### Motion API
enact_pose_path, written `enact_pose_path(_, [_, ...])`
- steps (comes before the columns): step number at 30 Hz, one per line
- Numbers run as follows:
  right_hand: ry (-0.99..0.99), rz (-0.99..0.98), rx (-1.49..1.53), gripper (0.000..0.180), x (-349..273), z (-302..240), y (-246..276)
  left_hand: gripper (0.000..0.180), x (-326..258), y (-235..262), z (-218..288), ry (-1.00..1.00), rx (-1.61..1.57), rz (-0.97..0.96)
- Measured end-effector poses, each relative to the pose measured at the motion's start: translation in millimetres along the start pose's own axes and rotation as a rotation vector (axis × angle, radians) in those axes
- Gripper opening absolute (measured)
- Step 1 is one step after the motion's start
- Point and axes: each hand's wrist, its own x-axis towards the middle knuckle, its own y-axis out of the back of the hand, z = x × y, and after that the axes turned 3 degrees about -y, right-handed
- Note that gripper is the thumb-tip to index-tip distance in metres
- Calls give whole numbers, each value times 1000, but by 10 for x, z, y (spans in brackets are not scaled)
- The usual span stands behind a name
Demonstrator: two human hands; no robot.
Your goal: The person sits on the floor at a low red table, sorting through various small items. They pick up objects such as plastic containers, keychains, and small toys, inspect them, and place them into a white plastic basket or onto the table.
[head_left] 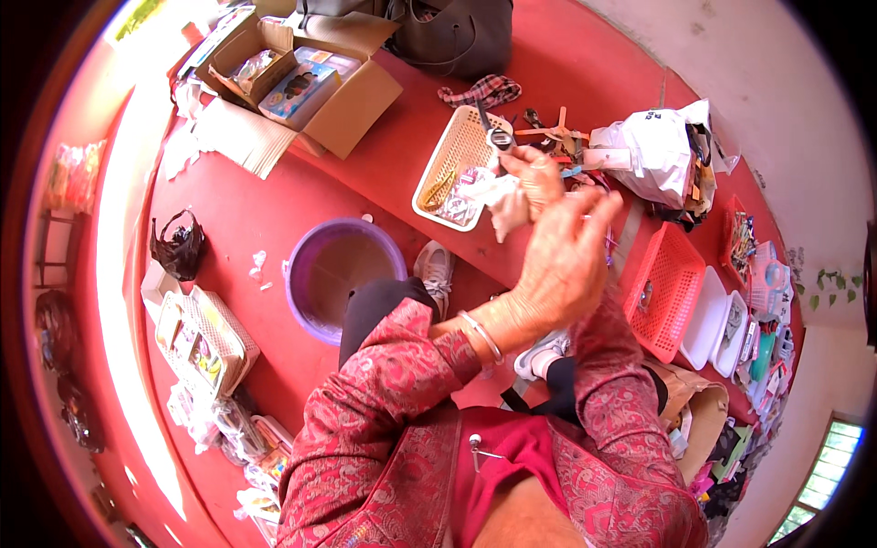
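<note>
My left hand [557, 260], with a bangle on its wrist, reaches across in front of my right forearm. Its fingers are stretched out, and nothing shows in them. Behind it, the fingers of my right hand [537, 178] are bent in a pinch by a wristwatch [500, 140] with a dark strap, held over a cream basket. A pale cloth [505, 203] hangs below these fingers; my left hand partly hides the right palm. The cream plastic basket [444, 155] sits on the red surface just left of the hands, with small packets and a yellowish item inside.
A purple bucket [295, 297] of murky water stands left of my legs. Farther back are an open cardboard box [352, 114] and a dark bag [457, 41]. At right lie a white plastic bag [649, 155], a red basket [660, 301] and white trays [708, 315].
</note>
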Motion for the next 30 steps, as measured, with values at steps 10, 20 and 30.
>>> enact_pose_path(10, [-152,393,-257,9,450,1451,45,45,14,25,-20,183,-123,-29])
enact_pose_path(20, [386,436,-1216,17,678,1285,-380,40,-59,-121,18,175,-170,-133])
enact_pose_path(30, [274,479,-896,18,567,988,17,41,-343,-441,219,150,-185,-348])
